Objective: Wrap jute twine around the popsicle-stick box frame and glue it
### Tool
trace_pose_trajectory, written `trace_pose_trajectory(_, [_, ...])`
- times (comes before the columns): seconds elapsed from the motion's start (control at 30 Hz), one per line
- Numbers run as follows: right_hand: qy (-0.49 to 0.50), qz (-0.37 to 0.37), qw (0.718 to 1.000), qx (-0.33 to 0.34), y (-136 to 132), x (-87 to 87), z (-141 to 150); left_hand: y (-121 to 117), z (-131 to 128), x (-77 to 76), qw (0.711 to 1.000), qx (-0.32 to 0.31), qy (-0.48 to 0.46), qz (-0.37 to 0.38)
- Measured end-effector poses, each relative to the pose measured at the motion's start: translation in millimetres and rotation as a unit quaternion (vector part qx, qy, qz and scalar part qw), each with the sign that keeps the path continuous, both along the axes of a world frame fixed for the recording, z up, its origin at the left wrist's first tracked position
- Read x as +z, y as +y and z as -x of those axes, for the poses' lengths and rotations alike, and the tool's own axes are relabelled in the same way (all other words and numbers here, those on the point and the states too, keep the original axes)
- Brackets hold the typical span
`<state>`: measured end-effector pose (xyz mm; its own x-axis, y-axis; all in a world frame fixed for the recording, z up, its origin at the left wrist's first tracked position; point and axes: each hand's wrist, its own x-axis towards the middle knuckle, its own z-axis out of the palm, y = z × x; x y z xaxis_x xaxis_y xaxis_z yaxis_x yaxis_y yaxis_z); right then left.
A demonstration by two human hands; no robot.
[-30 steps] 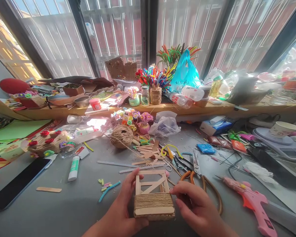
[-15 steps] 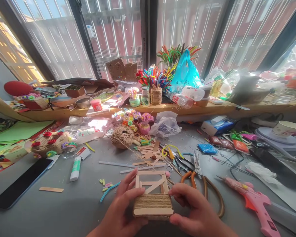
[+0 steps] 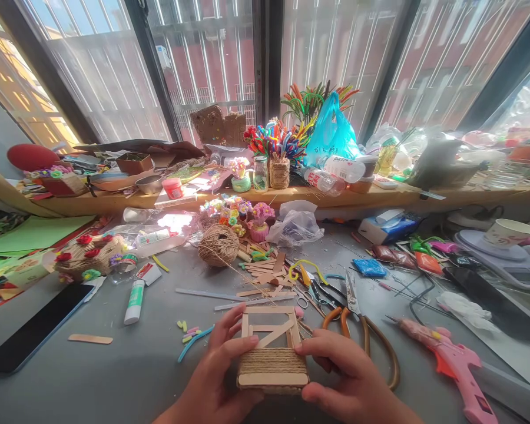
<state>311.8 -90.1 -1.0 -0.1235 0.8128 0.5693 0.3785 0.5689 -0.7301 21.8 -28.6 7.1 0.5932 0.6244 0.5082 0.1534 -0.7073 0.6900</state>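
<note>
Evidently, two bare hands are sharing one small thing: a boxy piece of pale flat wooden sticks and coarse tan twine (image 3: 272,358), which they are holding around the middle of the near edge of the smooth grey desk (image 3: 106,383). Its underside is hiding in shadow, so I cannot tell whether it is resting on the desktop. Going by its thin sticks, it is likely weighing very little and feeling stiff, with slender joints that could crack under a hard squeeze; the rough twine is probably offering a non-slip hold, so the wrapped lower part is looking safer to grip than the open top with its slanting pale stick (image 3: 276,333). The left hand (image 3: 221,368) is gripping the left side, its index fingertip pressing just above the twine, its thumb lying along the lower edge. The right hand (image 3: 348,371) is gripping opposite, its index fingertip touching the right side by the twine's top, its thumb meeting the lower right corner, its other fingers curling inward. Both wrists are angling in from the near edge, while a pink plastic glue gun (image 3: 457,356) is lying toward the desk's near right corner.
</note>
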Motion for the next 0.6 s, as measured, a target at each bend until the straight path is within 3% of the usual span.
trace_pose_trajectory(0.13, [0.031, -0.003, 0.999, -0.023, -1.2, 0.3, 1.4, 0.2, -1.0, 2.7, 1.0, 0.002, 0.004, -0.004])
trace_pose_trajectory(0.43, [-0.042, -0.063, 0.997, -0.011, 3.2, 17.8, -2.0, -1.8, 3.2, -3.4, 0.999, 0.019, 0.023, -0.028])
trace_pose_trajectory(0.6, [-0.02, -0.059, 0.998, -0.01, 1.4, 13.9, -0.7, -1.1, 1.3, -4.9, 0.999, 0.004, -0.02, -0.026])
